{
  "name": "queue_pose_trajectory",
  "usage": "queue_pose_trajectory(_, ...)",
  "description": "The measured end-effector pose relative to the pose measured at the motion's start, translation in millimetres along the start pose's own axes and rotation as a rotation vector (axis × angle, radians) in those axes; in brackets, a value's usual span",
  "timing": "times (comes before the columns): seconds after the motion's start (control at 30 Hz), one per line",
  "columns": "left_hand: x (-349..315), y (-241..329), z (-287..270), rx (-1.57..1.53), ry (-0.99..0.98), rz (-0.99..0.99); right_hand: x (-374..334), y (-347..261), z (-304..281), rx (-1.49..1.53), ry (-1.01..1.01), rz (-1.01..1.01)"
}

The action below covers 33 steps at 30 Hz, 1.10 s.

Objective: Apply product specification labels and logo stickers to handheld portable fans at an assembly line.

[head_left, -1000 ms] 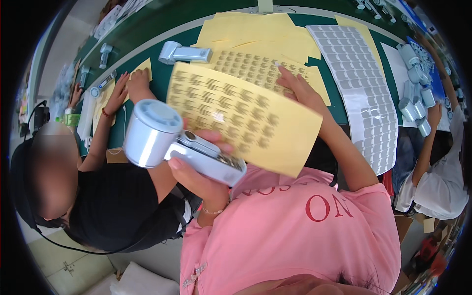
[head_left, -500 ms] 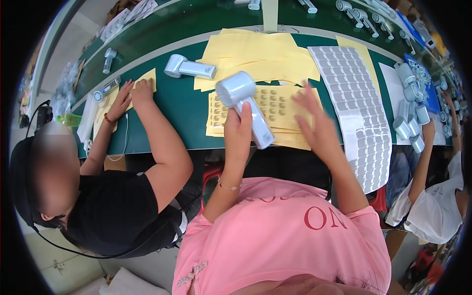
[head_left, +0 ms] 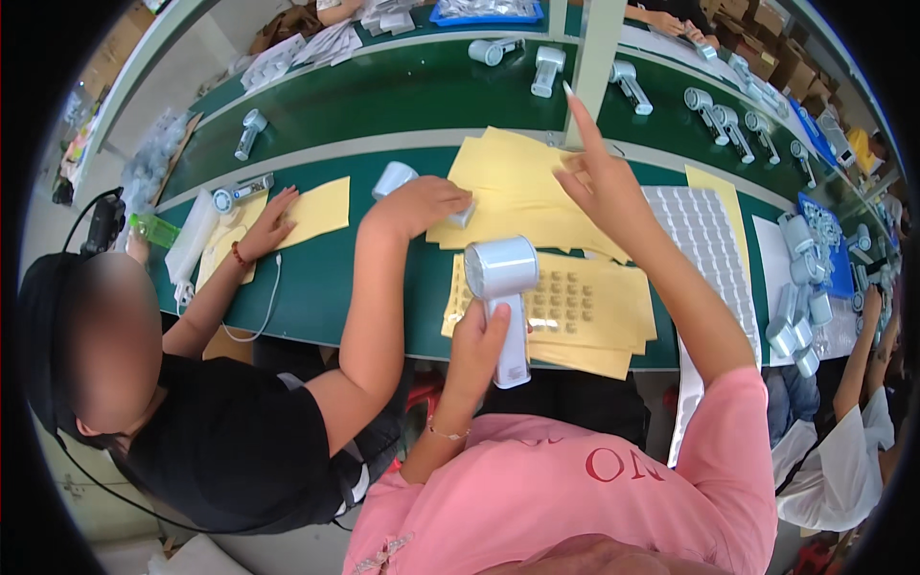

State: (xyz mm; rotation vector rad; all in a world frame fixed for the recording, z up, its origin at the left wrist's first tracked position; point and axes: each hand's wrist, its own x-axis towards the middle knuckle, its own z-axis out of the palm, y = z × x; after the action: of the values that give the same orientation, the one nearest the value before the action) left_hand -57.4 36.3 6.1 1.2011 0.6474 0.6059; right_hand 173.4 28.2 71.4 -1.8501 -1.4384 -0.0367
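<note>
Across the green workbench [head_left: 383, 287], which runs from the left edge to the right and carries everything, yellow backing sheets [head_left: 517, 182] lie fanned out near its middle, with a long white sheet of small pads [head_left: 709, 249] toward the right end. Nearer the front edge sits a yellow sticker sheet [head_left: 585, 307] with rows of small round labels. Over that sheet the person's left hand [head_left: 479, 350] is wrapped tight around the handle of a white handheld fan [head_left: 506, 297], its round head up and tilted slightly toward the left. The right hand [head_left: 599, 187] is raised above the fanned sheets, fingers spread apart and index finger pointing upward; whether a label clings to a fingertip cannot be told. To the left, a neighbouring worker's hand [head_left: 422, 203] presses on another white fan [head_left: 398, 177] at the edge of the yellow pile, and their other hand [head_left: 268, 225] rests on a separate yellow sheet [head_left: 321, 211]. More fans stand on the far shelf [head_left: 402, 91]. The likely risks: the fan is held only by its handle over the front edge, so a loosened hold could drop it off the bench; the neighbour's arm lies close enough to bump the reaching hand and skew any label placement.
</note>
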Motion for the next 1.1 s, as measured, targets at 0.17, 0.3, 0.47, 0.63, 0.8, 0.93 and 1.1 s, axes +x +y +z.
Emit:
queue_pose_trajectory(0.17,27,-18,-18,0.728,0.177,0.448,160,51,67,-0.217,0.266,-0.078)
queue_pose_trajectory(0.3,29,-32,-21,0.451,0.218,0.431,249,116,128,-0.304,0.272,0.101)
queue_pose_trajectory(0.47,24,-35,-35,0.563,0.101,0.428,304,154,184,-0.519,0.155,0.116)
queue_pose_trajectory(0.63,33,-22,-32,0.610,0.010,0.590,324,193,200,-0.529,0.077,0.147)
queue_pose_trajectory(0.8,35,-33,-33,0.632,0.089,0.598,262,119,174,-0.385,0.097,0.000)
queue_pose_trajectory(0.93,29,-36,-37,0.663,0.135,0.663,138,29,92,-0.113,-0.128,-0.323)
queue_pose_trajectory(1.1,31,-42,-29,0.543,0.143,0.767,22,41,20,-0.111,-0.388,-0.314)
